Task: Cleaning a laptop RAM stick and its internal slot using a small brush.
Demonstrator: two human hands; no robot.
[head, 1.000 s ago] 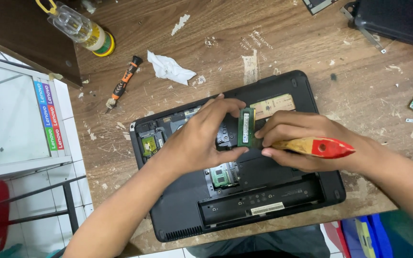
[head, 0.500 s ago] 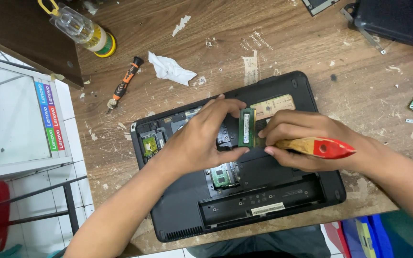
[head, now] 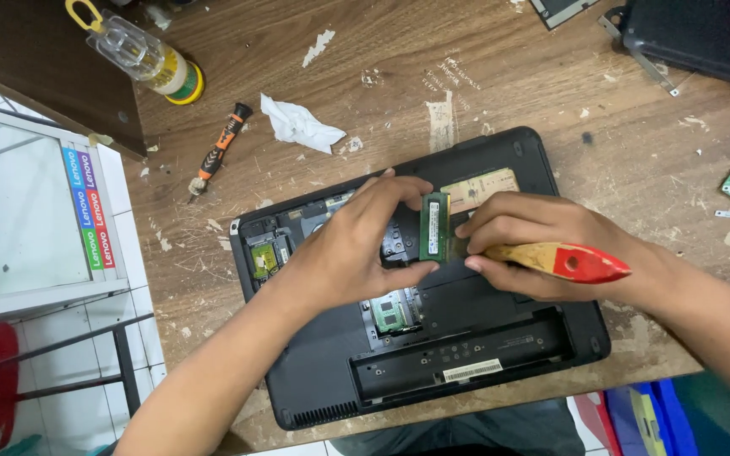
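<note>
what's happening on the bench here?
A person has a black laptop lying upside down on a scuffed wooden table, bottom cover off. The left hand pinches a green memory module upright over the open bay. The right hand grips a brush with a red-tipped wooden handle beside the module. A small screwdriver lies nearby.

The left hand (head: 348, 253) covers the middle of the opened laptop (head: 433, 355) bay, hiding the slot beneath the green memory module (head: 434, 226); the right hand (head: 542, 249) conceals the bristle end of the wooden brush (head: 568, 262), so whether it touches the module cannot be told. The black case (head: 703, 42) and the grey part (head: 559, 8) at top right are cut by the frame edge, as are both forearms.
</note>
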